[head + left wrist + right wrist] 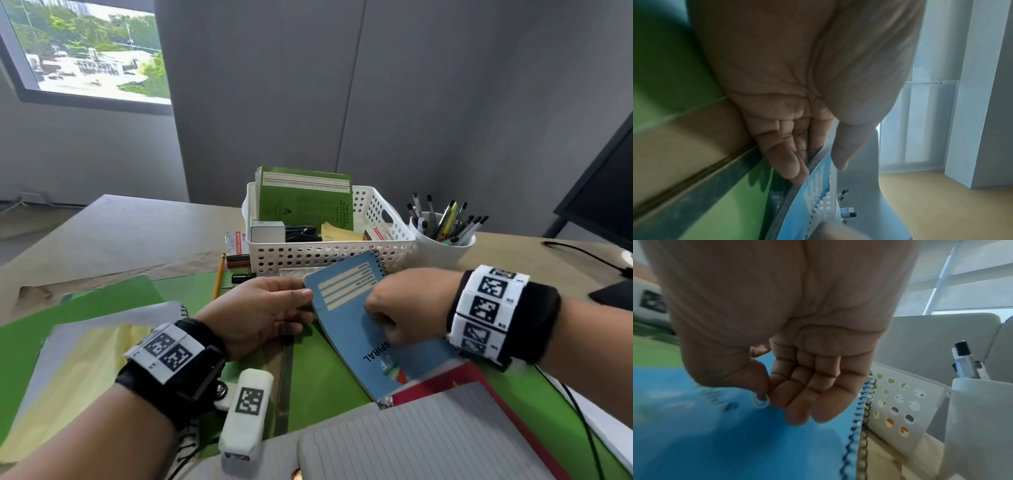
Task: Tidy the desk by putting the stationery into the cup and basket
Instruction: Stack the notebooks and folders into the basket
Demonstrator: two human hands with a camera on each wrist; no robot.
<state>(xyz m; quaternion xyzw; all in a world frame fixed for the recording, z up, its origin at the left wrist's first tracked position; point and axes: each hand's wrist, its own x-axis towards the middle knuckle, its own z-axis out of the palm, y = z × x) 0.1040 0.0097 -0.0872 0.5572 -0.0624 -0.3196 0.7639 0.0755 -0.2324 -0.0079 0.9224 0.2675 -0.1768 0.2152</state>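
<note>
Nearest of all, a grey lined notebook point(421, 442) lies open at the desk's near edge, a red book point(459, 377) peeking out behind it. Just beyond, both hands meet on a blue spiral notebook point(356, 315). Straight fingers point(791, 162) of the left hand point(260, 311) lie under the notebook's left edge with the thumb on top, pinching it. On the right hand point(404, 308), curled fingers point(809, 402) rest on the blue cover, thumb pressed beside them; whether they truly clamp the cover I cannot tell. One far corner of the notebook is raised toward the white perforated basket point(329, 253), its wire spiral close to the basket's front wall.

From the head view, the basket holds a green book point(305, 198) standing upright, a small grey box, black clips and yellow sticky notes. Just right of it stands a white cup point(442, 246) full of pens point(448, 219). A pencil point(218, 277) lies left of the basket on the desk point(137, 226), near green folders point(85, 308) and yellow paper point(75, 370).

Only the right wrist view shows the spiral's coils against the basket holes; only the left wrist view shows the page edges between fingers and thumb.
</note>
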